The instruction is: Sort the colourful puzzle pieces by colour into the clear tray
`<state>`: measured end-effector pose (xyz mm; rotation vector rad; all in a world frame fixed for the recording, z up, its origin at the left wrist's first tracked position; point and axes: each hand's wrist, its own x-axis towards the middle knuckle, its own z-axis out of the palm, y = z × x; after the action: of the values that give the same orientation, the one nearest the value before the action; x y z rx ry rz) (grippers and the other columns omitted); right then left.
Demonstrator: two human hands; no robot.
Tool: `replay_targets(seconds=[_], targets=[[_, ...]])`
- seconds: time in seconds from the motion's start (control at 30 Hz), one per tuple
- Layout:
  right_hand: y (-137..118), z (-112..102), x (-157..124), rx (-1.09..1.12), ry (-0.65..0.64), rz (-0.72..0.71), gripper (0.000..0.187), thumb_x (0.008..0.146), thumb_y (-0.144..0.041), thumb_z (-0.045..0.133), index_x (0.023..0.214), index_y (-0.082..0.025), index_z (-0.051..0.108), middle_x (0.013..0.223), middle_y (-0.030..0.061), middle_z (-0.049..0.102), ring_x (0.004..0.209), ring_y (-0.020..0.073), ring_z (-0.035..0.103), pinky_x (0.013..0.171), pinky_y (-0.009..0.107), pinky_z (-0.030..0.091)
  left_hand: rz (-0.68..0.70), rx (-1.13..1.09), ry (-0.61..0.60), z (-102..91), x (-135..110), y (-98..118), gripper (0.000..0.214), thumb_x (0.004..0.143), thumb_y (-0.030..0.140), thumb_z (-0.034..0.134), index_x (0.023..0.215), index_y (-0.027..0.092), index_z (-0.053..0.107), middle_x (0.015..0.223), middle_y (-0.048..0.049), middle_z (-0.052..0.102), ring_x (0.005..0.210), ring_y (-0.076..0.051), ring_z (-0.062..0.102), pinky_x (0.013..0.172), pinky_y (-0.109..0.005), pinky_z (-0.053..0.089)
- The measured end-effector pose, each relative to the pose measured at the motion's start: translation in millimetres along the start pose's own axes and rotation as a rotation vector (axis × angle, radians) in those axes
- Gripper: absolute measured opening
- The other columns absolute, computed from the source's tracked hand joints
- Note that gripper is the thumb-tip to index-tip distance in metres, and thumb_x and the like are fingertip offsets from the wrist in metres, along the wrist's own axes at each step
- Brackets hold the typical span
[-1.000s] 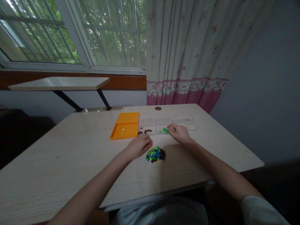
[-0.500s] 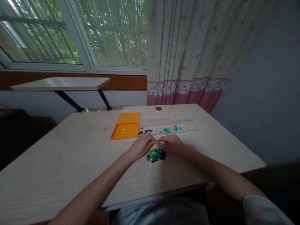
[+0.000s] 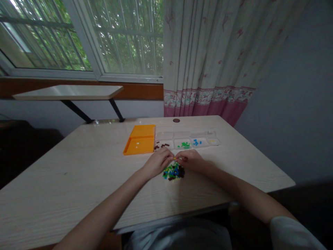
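Observation:
A small yellow brick is pinched between the fingertips of my left hand and my right hand, which almost meet. Right below them a mixed heap of small bricks in green, blue, brown and yellow lies on the table. Beyond my hands sits a clear compartment tray. Its near row holds brown bricks, green bricks, blue bricks and a little yellow at the right end. My fingers partly cover the yellow brick.
An orange case lies opened flat left of the tray, with a few white pieces inside. The wooden table has a raised shelf at its back left. Behind it are a window and a curtain.
Both hands stay over the heap with the yellow brick between them. Only a very slight shift to the right shows in the fingertips.

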<state>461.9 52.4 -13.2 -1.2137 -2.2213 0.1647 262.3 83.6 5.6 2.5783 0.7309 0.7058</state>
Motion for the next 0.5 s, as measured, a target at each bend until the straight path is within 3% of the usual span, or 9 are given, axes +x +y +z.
replay_targets(seconds=[0.13,0.23,0.37,0.5], targets=[[10,-7,2,-0.044,0.059,0.01,0.018,0.079,-0.033,0.056,0.079,-0.02,0.068,0.053,-0.0026,0.058,0.047,0.0069,0.047,0.049,0.017,0.032,0.007,0.001,0.005,-0.9,-2,-2,0.023,0.088,0.026,0.04,0.102,0.016,0.056,0.093,-0.0078,0.056,0.091,-0.018,0.049,0.081,-0.03,0.041],[18,-19,2,-0.069,0.223,-0.029,0.024,0.081,-0.036,0.053,0.079,-0.018,0.068,0.054,-0.0004,0.06,0.048,0.0078,0.05,0.051,0.017,0.036,0.069,0.034,-0.073,0.3,-3,-5,0.029,0.088,0.02,0.038,0.112,0.02,0.056,0.098,-0.0083,0.054,0.094,-0.018,0.049,0.082,-0.03,0.04],[22,-32,1,-0.087,0.405,-0.091,0.023,0.081,-0.034,0.054,0.076,-0.016,0.068,0.053,0.0003,0.06,0.044,0.007,0.047,0.049,0.018,0.037,0.123,0.104,-0.161,4.1,-5,-10,0.03,0.087,0.017,0.04,0.107,0.027,0.061,0.101,-0.0074,0.052,0.095,-0.018,0.048,0.083,-0.03,0.039],[19,-36,2,-0.093,0.481,-0.161,0.018,0.08,-0.029,0.057,0.074,-0.015,0.067,0.051,-0.0003,0.059,0.042,0.0062,0.047,0.047,0.018,0.038,0.112,0.156,-0.166,4.8,-6,-14,0.028,0.086,0.02,0.043,0.105,0.026,0.063,0.098,-0.0071,0.052,0.093,-0.018,0.048,0.082,-0.03,0.039]])
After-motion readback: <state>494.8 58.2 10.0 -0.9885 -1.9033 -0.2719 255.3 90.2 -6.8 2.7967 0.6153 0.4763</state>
